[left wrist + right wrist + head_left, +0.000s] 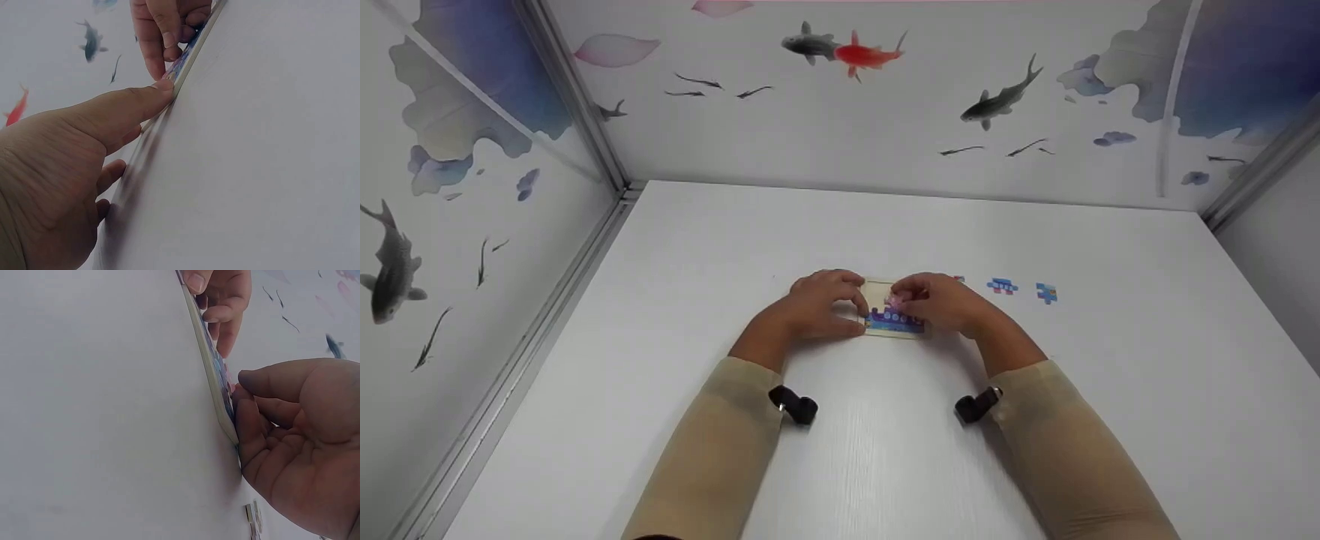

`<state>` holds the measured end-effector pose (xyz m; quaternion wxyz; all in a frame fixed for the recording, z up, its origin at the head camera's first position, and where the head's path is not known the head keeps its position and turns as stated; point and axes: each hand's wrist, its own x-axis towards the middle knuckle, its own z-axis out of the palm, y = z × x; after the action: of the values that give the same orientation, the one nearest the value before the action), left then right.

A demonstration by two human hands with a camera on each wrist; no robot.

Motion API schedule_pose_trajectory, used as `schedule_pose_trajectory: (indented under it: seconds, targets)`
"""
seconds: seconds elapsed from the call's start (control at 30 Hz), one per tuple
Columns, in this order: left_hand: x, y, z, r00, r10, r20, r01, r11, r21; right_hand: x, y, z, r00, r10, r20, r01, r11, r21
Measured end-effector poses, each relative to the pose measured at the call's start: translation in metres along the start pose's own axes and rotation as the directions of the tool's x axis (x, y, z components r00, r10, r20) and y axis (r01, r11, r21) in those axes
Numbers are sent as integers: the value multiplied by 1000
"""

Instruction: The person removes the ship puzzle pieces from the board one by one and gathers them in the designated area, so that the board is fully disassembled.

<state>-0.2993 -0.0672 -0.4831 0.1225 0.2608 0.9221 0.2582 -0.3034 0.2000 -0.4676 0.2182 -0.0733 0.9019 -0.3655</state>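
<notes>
A small jigsaw puzzle board [877, 289] with a pale wooden rim lies flat on the white table. Blue and purple pieces [894, 321] fill its lower part, while bare wood shows at its upper left. My left hand [829, 304] holds the board's left side, thumb at the near corner and fingers along the edge. Over the board's right half, my right hand [945, 304] pinches a pink puzzle piece [895, 300] between thumb and fingertips. That piece touches or nearly touches the assembled part; its far side is hidden by the fingers.
Loose puzzle pieces lie right of the board: a blue one [1003, 286], another blue one [1046, 293], and one partly hidden behind the right hand [958, 278]. White panels printed with fish [870, 55] stand along the table's back and left.
</notes>
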Motion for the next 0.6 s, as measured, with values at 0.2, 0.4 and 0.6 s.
schedule_pose_trajectory:
  seconds: [0.2, 0.4, 0.6]
  targets:
    - [1, -1, 0, 1000, 12, 4, -12, 1000, -2, -3, 0, -1, 1000, -5, -13, 5, 999, 34]
    - [1, -1, 0, 1000, 25, 3, -24, 1000, -8, -4, 3, -2, 999, -28, -26, 30, 998, 58]
    - [0, 1, 0, 1000, 7, -1, -7, 1000, 2, -3, 3, -1, 999, -9, -54, 15, 993, 119]
